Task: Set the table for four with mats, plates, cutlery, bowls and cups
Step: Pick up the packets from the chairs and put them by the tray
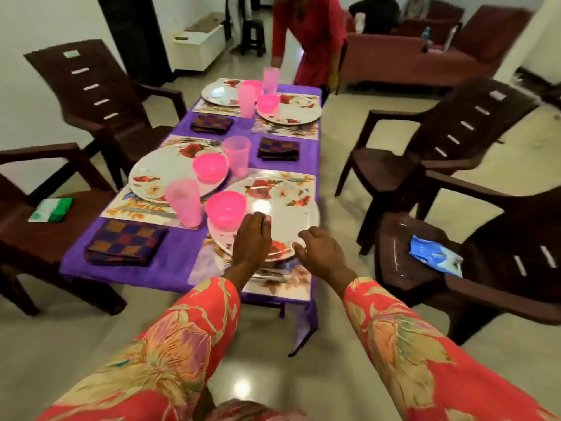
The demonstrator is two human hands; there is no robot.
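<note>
A low table under a purple cloth (173, 253) carries floral mats, each with a flowered plate. My left hand (251, 238) lies flat, fingers straight, over the near plate (288, 214), beside a pink bowl (226, 208). My right hand (318, 249) hovers at that plate's near rim with fingers loosely bent, holding nothing. Cutlery (270, 276) lies on the near mat below the plate. Pink cups (183, 202) (237, 154) and another bowl (210, 167) stand by the left plate (158, 174). Two far settings hold bowls (268, 103) and cups (246, 100).
Folded checked napkins (126, 241) (278, 148) (212, 123) lie on the cloth. Brown plastic chairs (425, 153) (91, 95) ring the table. A person in red (306, 34) bends over the far end, a hand near a pink cup (271, 79). Sofas stand behind.
</note>
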